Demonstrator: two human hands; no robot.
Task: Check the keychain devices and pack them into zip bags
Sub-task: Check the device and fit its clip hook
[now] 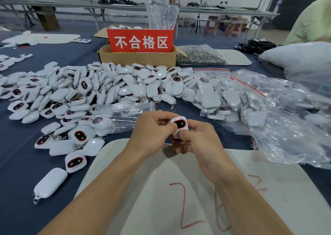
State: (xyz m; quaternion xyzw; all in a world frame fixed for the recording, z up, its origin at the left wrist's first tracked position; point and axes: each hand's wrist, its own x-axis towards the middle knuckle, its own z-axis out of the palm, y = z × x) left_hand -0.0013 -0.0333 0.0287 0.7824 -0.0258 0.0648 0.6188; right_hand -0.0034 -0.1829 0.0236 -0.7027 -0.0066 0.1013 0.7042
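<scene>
The left hand (152,130) and right hand (198,139) both pinch 1 white keychain device (179,125) over the white mat (161,190). A big pile of devices (107,87) lies at 10 o'clock. Zip bags (277,123) lie at 3 o'clock.

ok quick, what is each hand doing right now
Left hand: closed, pinching the keychain device from its left side.
Right hand: closed, gripping the same keychain device, thumb on its lower front.
</scene>
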